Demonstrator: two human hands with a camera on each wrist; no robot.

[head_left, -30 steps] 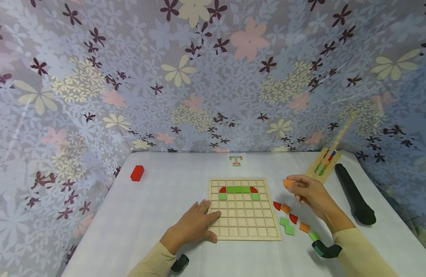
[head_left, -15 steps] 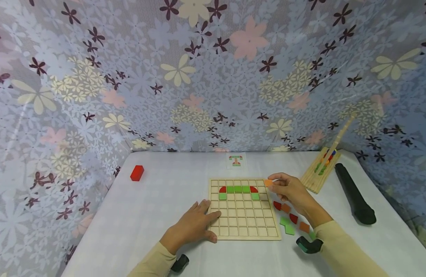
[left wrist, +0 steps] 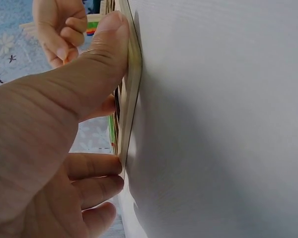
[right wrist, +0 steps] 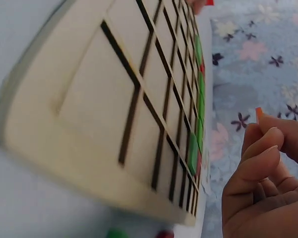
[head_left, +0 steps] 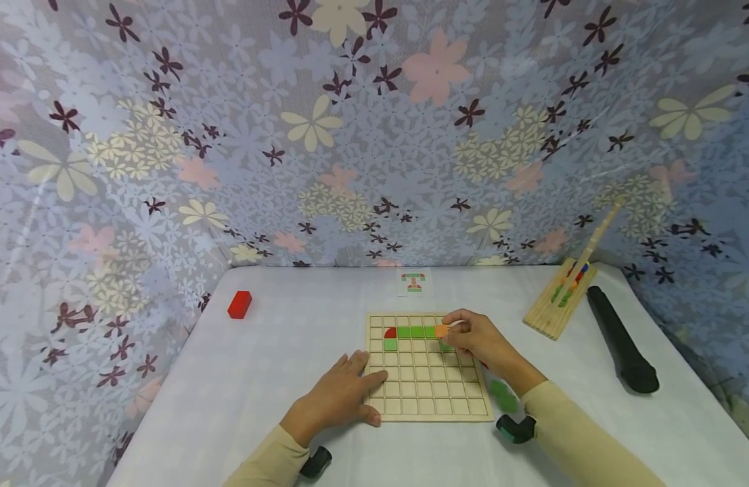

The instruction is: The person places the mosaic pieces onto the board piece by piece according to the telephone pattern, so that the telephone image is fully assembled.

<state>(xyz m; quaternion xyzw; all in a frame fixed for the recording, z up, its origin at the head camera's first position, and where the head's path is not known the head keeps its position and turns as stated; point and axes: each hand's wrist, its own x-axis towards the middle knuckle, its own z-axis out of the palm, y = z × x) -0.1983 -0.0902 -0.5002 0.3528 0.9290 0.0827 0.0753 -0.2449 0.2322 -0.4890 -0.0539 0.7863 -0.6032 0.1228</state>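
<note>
My right hand pinches an orange square tile between thumb and forefinger, over the upper right of a wooden grid board. In the right wrist view the tile's orange edge pokes out from the fingertips. Along the board's left edge rests my left hand, its thumb and fingers touching the rim. A row of green square tiles fills part of the second row, with a red rounded tile at its left end and a green tile beneath that. The red tile at the right end is hidden in the head view.
Loose green tiles lie right of the board, partly behind my right arm. Behind the board is a pattern card. A red block sits far left; a wooden stand with coloured beads and a long black object are right.
My right hand has carried the orange tile leftward from beside the board to above its second row, covering the right-hand red tile. The left hand has stayed in place.
</note>
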